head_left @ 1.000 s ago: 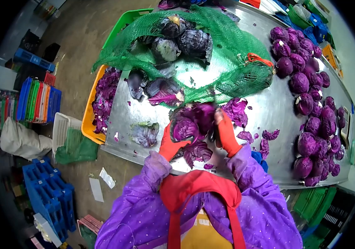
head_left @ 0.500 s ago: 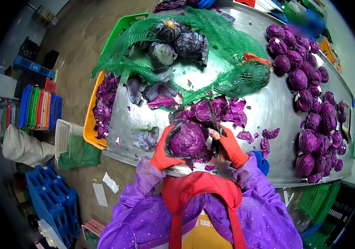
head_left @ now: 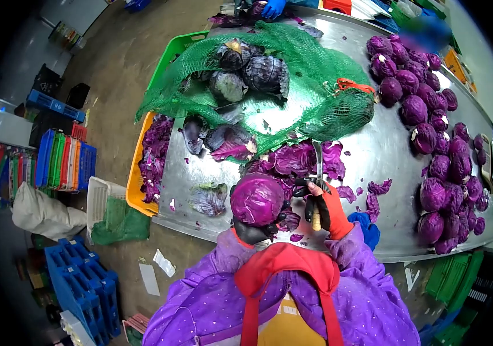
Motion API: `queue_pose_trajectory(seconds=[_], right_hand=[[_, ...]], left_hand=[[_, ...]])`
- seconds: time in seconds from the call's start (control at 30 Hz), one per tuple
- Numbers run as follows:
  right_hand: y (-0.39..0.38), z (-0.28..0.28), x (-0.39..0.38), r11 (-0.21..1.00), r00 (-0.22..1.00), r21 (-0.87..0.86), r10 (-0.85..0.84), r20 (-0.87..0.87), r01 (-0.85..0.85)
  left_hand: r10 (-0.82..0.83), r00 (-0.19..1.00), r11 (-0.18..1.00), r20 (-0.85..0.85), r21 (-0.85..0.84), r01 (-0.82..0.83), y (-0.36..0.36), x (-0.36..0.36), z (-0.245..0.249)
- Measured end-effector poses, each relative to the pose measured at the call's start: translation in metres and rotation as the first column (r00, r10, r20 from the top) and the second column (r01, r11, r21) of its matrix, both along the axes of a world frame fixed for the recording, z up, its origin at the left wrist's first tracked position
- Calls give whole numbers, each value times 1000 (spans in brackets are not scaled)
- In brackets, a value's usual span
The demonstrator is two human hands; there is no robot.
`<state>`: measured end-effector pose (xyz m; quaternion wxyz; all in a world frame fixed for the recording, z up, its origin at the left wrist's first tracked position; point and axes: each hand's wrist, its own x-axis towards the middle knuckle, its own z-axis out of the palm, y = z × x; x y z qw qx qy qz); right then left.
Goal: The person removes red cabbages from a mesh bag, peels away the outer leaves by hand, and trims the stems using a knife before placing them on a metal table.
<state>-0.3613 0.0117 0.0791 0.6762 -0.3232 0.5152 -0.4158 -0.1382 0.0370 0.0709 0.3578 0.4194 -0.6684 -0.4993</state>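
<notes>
A trimmed red cabbage (head_left: 256, 199) rests in my left hand (head_left: 250, 232), whose dark-palmed glove cups it from below. Just to its right, my right hand (head_left: 329, 209), in a red and black glove, is closed round a knife (head_left: 318, 160). The curved blade points away from me, and the light handle end shows under the fingers. Beyond the cabbage lie loose purple leaves (head_left: 292, 159) on the metal table (head_left: 189, 179). A pale, veined outer leaf (head_left: 209, 199) lies left of my left hand.
Untrimmed cabbages (head_left: 265, 74) sit on a green mesh bag (head_left: 338, 60). Many trimmed cabbages (head_left: 432, 194) line the table's right side. An orange crate (head_left: 135, 183) of leaves stands at the left edge, near a green crate (head_left: 168, 63). A co-worker's blue-gloved hand (head_left: 273, 8) shows at the far end.
My left hand has turned from the cabbage's side to underneath it, turning the cabbage. My right hand and the knife have shifted right, away from it. The whole view has shifted slightly.
</notes>
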Motion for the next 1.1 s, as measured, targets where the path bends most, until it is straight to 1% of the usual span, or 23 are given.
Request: queue_pose_trajectory(seconds=[0.03, 0.07, 0.1, 0.13, 0.2, 0.27, 0.33, 0.4, 0.43, 0.53, 0.57, 0.67, 0.7, 0.73, 0.77, 0.8, 0.83, 0.9, 0.93, 1.0, 1.03, 1.07, 1.1], right_hand=[[4, 4, 2, 1000, 999, 5, -24, 25, 24], [7, 14, -6, 997, 997, 37, 68, -22, -67], [10, 31, -3, 998, 998, -26, 58, -27, -59], [10, 35, 2, 989, 998, -135, 51, -40, -56], [12, 43, 11, 937, 998, -347, 25, -63, -45], [8, 36, 10, 868, 926, -461, -5, -377, -183], [9, 12, 8, 892, 892, -401, 5, -452, -208], [15, -8, 7, 906, 871, -351, 37, -490, -237], [17, -15, 8, 906, 842, -326, 58, -537, -270], [18, -17, 11, 915, 785, -303, 22, -620, -265], [16, -15, 10, 928, 780, -266, 41, -624, -262], [14, -31, 6, 926, 725, -238, 53, -686, -293], [15, -32, 4, 916, 722, -276, 22, -691, -292], [14, -32, 1, 916, 751, -287, 22, -660, -279], [12, -33, -1, 918, 779, -297, 20, -627, -262], [13, -34, -3, 920, 805, -306, 18, -592, -246], [12, -36, -3, 918, 799, -299, 29, -601, -258], [14, -20, -2, 905, 705, -273, 40, -708, -325], [15, -10, -1, 899, 654, -256, 44, -755, -356], [18, -5, 2, 874, 553, -254, 20, -833, -414], [18, -3, 3, 876, 519, -230, 27, -854, -424], [18, -3, 4, 878, 483, -204, 34, -875, -432], [19, -8, 5, 862, 454, -240, -14, -891, -446]], left_hand=[[70, 944, 959, -321, 282, 24, 0, -4, 8], [143, 749, 855, -647, 462, 236, -6, -6, 1], [457, 321, 637, -829, 557, 532, -11, -8, -7], [718, 63, 443, -693, 524, 727, -18, -11, -8], [618, 215, 461, -756, 570, 680, -22, -18, -2], [603, 291, 453, -743, 618, 642, -24, -23, -19], [613, 267, 406, -744, 587, 701, -28, -26, -36], [675, 439, 382, -593, 790, 480, -22, -28, -50], [699, 475, 354, -535, 836, 419, -17, -30, -55], [686, 489, 359, -539, 835, 416, -22, -34, -55], [630, 574, 386, -522, 853, 352, -19, -29, -84], [377, 864, 504, -334, 857, 112, -12, -27, -66], [436, 888, 562, -148, 815, -140, -12, -40, -32], [469, 831, 672, -299, 732, -115, -3, -37, -48], [355, 889, 834, -289, 528, -161, -3, -33, -68], [245, 938, 943, -246, 287, -171, -5, -29, -72], [221, 958, 940, -185, 302, -159, -6, -25, -75], [172, 983, 934, -61, 329, -143, -16, -19, -73], [178, 981, 954, 76, 230, -191, -20, -19, -66], [213, 916, 972, 340, 19, -233, -27, -23, -46], [219, 885, 974, 411, -42, -222, -30, -26, -37], [210, 890, 977, 404, -65, -201, -33, -29, -38], [203, 896, 979, 396, -86, -184, -35, -33, -41]])
